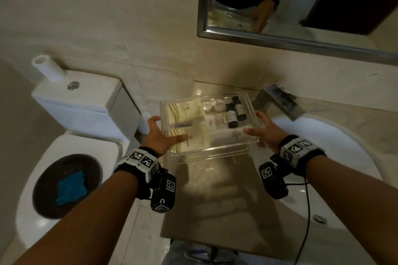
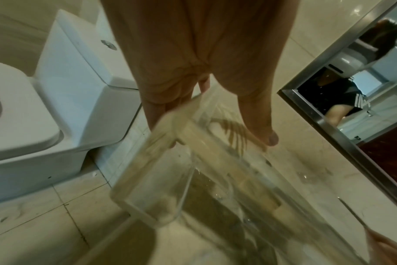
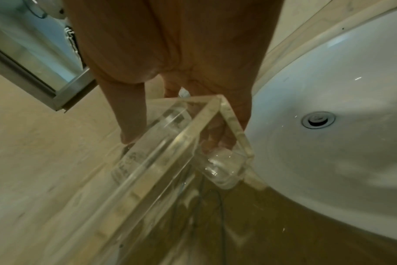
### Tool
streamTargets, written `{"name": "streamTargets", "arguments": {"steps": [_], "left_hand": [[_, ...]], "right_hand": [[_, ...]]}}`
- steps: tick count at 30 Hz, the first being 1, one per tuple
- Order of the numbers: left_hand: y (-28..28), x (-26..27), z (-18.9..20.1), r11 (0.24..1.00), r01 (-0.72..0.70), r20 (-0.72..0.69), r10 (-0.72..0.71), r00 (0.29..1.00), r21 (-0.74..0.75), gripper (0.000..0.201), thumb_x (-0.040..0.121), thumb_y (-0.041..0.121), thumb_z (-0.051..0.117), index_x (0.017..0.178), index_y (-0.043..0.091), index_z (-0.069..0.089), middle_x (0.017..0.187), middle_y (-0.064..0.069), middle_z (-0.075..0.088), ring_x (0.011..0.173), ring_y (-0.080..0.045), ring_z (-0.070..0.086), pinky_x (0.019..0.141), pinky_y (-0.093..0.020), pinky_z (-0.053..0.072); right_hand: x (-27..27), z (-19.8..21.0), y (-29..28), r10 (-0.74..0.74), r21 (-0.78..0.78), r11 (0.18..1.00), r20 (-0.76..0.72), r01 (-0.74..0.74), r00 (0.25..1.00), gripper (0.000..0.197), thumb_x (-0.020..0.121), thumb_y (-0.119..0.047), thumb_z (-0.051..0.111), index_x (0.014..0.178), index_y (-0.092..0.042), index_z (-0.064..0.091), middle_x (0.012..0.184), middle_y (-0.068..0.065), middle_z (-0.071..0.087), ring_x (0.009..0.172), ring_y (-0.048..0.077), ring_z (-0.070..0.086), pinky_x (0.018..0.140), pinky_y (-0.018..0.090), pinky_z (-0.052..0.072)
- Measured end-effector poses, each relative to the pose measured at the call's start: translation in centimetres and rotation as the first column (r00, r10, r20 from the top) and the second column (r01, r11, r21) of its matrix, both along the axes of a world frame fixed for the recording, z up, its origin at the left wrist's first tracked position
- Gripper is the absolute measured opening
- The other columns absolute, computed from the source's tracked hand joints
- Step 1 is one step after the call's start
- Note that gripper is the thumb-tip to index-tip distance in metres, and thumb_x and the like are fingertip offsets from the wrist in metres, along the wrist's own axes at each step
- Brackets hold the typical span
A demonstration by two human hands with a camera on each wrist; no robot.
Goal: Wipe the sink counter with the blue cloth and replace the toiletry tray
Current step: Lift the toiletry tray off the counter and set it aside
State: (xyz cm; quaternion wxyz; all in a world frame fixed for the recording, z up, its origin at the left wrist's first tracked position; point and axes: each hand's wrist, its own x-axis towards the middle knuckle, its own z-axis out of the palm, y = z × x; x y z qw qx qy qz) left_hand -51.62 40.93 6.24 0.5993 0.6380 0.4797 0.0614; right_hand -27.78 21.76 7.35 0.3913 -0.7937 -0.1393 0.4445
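From above, the clear plastic tray (image 1: 215, 150) is held over the glossy stone counter (image 1: 215, 206) beside the white basin (image 1: 336, 157), the left hand (image 1: 159, 137) gripping its left end and the right hand (image 1: 266, 133) its right. Inside lie two dark bottles (image 1: 235, 111), small round lids and cream packets; their print is too small to read. The blue cloth (image 1: 71, 187) sits crumpled in a dark round dish (image 1: 49, 189) on the toilet lid. At the left wrist, the thumb (image 2: 258, 114) lies over the thick, blurred rim and fingers curl beneath. At the right wrist, fingers (image 3: 218, 132) show through the clear wall.
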Motion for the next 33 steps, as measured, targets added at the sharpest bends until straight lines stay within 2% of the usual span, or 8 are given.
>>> {"name": "streamTargets", "arguments": {"steps": [4, 12, 15, 17, 22, 26, 29, 33], "left_hand": [[2.6, 0.9, -0.6, 0.999, 0.029, -0.007, -0.029, 1.000, 0.029, 0.086, 0.072, 0.021, 0.081, 0.132, 0.017, 0.019, 0.114, -0.008, 0.051, 0.096, -0.022, 0.058, 0.087, -0.037, 0.052], [3.8, 3.0, -1.2, 0.997, 0.035, -0.088, -0.029, 0.996, 0.072, 0.086, 0.078, 0.025, 0.076, 0.139, 0.011, 0.017, 0.113, -0.004, 0.034, 0.101, -0.016, 0.039, 0.085, -0.025, 0.037], [4.3, 4.0, -1.9, 0.999, 0.025, -0.103, -0.021, 0.994, 0.042, 0.087, 0.078, 0.025, 0.077, 0.139, 0.012, 0.016, 0.115, -0.005, 0.037, 0.100, -0.017, 0.041, 0.085, -0.027, 0.040], [4.6, 4.5, -2.6, 1.000, 0.004, -0.105, -0.004, 0.995, 0.002, 0.091, 0.075, 0.025, 0.079, 0.138, 0.015, 0.014, 0.122, -0.007, 0.042, 0.103, -0.019, 0.045, 0.092, -0.032, 0.044], [4.7, 5.6, -2.8, 0.999, -0.048, -0.117, 0.048, 0.992, 0.002, 0.091, 0.074, 0.026, 0.080, 0.138, 0.015, 0.016, 0.117, -0.007, 0.041, 0.101, -0.021, 0.044, 0.097, -0.039, 0.045], [4.8, 5.9, -2.7, 0.999, -0.053, -0.122, 0.053, 0.991, 0.004, 0.091, 0.075, 0.023, 0.079, 0.139, 0.014, 0.016, 0.134, -0.015, 0.046, 0.099, -0.019, 0.046, 0.095, -0.037, 0.046], [5.0, 6.0, -2.5, 0.999, -0.050, -0.132, 0.050, 0.990, 0.006, 0.090, 0.077, 0.022, 0.078, 0.141, 0.013, 0.015, 0.137, -0.015, 0.044, 0.097, -0.017, 0.044, 0.089, -0.031, 0.044], [5.1, 6.2, -2.6, 0.999, -0.050, -0.134, 0.046, 0.990, -0.021, 0.091, 0.077, 0.020, 0.078, 0.141, 0.013, 0.014, 0.138, -0.016, 0.043, 0.097, -0.018, 0.046, 0.093, -0.036, 0.048]], "right_hand": [[0.0, -1.1, 2.3, -0.048, 0.013, 0.999, 0.027, 0.048, 0.998, 0.075, 0.082, -0.019, 0.067, 0.141, -0.037, 0.024, 0.139, 0.010, 0.043, 0.113, 0.034, 0.051, 0.091, 0.052, 0.047], [2.5, -3.2, 5.4, -0.097, -0.034, 0.995, 0.009, 0.097, 0.995, 0.081, 0.081, -0.018, 0.068, 0.145, -0.035, 0.020, 0.146, 0.007, 0.037, 0.125, 0.036, 0.042, 0.094, 0.050, 0.041], [3.5, -3.7, 6.3, -0.073, -0.040, 0.996, 0.016, 0.074, 0.997, 0.087, 0.074, -0.025, 0.074, 0.143, -0.036, 0.022, 0.144, 0.008, 0.041, 0.126, 0.034, 0.044, 0.100, 0.054, 0.040], [4.5, -4.4, 6.6, -0.044, -0.042, 0.998, 0.025, 0.045, 0.999, 0.089, 0.070, -0.028, 0.076, 0.142, -0.036, 0.024, 0.144, 0.009, 0.041, 0.126, 0.033, 0.045, 0.102, 0.057, 0.040], [5.2, -4.3, 7.7, -0.019, -0.049, 0.999, 0.038, 0.021, 0.999, 0.084, 0.077, -0.022, 0.071, 0.143, -0.036, 0.021, 0.147, 0.008, 0.036, 0.130, 0.034, 0.041, 0.105, 0.056, 0.037], [5.6, -4.4, 8.2, 0.033, -0.064, 0.997, 0.026, -0.031, 0.999, 0.083, 0.076, -0.026, 0.071, 0.142, -0.038, 0.022, 0.147, 0.007, 0.037, 0.130, 0.033, 0.041, 0.105, 0.056, 0.038], [5.7, -4.6, 8.5, 0.047, -0.062, 0.997, 0.028, -0.045, 0.998, 0.083, 0.080, -0.024, 0.068, 0.144, -0.036, 0.017, 0.150, 0.007, 0.033, 0.131, 0.032, 0.040, 0.106, 0.054, 0.037], [5.6, -4.5, 8.9, 0.059, -0.087, 0.995, 0.033, -0.056, 0.998, 0.083, 0.084, -0.022, 0.065, 0.147, -0.032, 0.012, 0.151, 0.009, 0.029, 0.133, 0.033, 0.038, 0.108, 0.053, 0.036]]}}
